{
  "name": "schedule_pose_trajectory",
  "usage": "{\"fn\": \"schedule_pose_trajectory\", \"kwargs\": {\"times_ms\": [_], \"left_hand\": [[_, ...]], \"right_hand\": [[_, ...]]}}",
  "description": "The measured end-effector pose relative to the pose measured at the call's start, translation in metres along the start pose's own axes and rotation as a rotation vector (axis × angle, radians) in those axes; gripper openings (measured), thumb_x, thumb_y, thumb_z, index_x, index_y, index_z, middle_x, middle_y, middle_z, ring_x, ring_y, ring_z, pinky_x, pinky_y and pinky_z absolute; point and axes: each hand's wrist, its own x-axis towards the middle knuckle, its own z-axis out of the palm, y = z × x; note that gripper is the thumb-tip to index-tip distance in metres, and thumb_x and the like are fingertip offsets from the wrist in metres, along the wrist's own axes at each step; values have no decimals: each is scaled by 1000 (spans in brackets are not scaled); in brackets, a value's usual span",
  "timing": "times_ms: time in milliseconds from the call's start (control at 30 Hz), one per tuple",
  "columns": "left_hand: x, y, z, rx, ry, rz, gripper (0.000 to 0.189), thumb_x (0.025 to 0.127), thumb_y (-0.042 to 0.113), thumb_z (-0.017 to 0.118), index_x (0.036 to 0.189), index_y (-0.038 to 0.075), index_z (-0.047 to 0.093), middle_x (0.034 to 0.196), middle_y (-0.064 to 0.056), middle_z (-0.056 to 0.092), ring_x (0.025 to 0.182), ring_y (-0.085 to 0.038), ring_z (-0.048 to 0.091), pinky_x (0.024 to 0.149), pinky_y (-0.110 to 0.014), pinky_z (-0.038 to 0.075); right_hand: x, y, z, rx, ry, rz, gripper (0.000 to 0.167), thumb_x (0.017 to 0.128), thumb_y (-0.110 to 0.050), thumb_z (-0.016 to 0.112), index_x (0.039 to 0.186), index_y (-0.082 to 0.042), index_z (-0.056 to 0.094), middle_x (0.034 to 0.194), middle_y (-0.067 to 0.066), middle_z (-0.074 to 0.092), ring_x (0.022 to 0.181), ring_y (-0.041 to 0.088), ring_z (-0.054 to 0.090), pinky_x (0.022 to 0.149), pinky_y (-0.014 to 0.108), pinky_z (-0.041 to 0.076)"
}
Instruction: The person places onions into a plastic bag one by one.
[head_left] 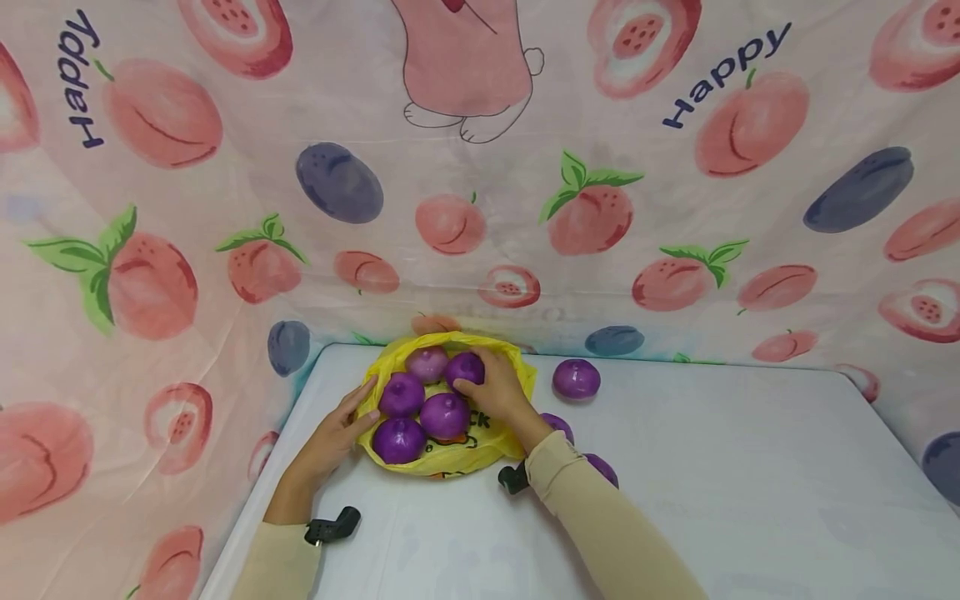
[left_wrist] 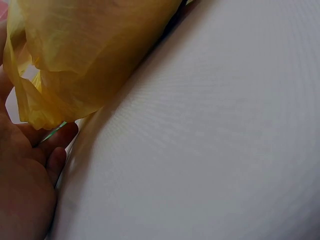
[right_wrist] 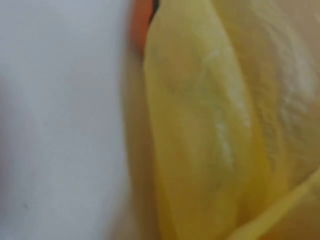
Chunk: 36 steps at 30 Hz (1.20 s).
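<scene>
five purple onions (head_left: 445, 416): they sit at the mouth of the yellow bag (head_left: 480, 457), near the centre of the frame, a little below the middle.
held onion (head_left: 462, 365): it is one of these five, at the upper right of the group, beside the paler onion.
three loose onions (head_left: 577, 379): they lie on the counter (head_left: 720, 467), to the right of the bag; two of them are partly hidden by the right sleeve (head_left: 611, 529).
step in hand: it seems to be the handling of this one onion at the bag; whether it goes in or comes out, i cannot tell.
good way: i would move the onion gently, without a drop, so that the round neighbours do not roll; the thin plastic should not be pulled hard, because it may fold over or tear.
right hand (head_left: 501, 385): the grip is closed around the onion, thumb on the near side, opened only as wide as the onion; the right wrist view shows blurred plastic.
left hand (head_left: 337, 425): the grip seems to pinch lightly the left edge of the bag, between thumb and fingers; how firmly, i cannot tell.
</scene>
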Motion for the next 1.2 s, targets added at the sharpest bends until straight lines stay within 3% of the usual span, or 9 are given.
{"fn": "schedule_pose_trajectory", "kwargs": {"times_ms": [300, 567, 1200], "left_hand": [[1, -1, 0, -11, 1, 31, 64, 103, 36, 61, 160, 34, 33, 172, -7, 14, 160, -37, 2, 127, -63, 3], [-1, 3, 1, -14, 0, 20, 63, 103, 37, 61, 160, 37, 33, 172, -6, 13, 160, -38, 1, 127, -62, 2], [0, 1, 0, -13, 2, 7, 64, 103, 38, 61, 160, 39, 32, 173, -5, 13, 160, -35, 1, 127, -62, 3]], "right_hand": [[4, 10, 6, -14, -46, -22, 69, 98, -37, 69, 155, -10, 41, 153, 21, 47, 141, 38, 46, 119, 53, 38], [7, 13, 2, -15, -98, -70, 69, 97, -37, 70, 155, -14, 42, 151, 19, 51, 138, 39, 48, 117, 55, 40], [8, 15, 5, -28, -107, -36, 70, 97, -39, 70, 155, -16, 40, 148, 17, 54, 136, 36, 52, 116, 52, 42]]}}
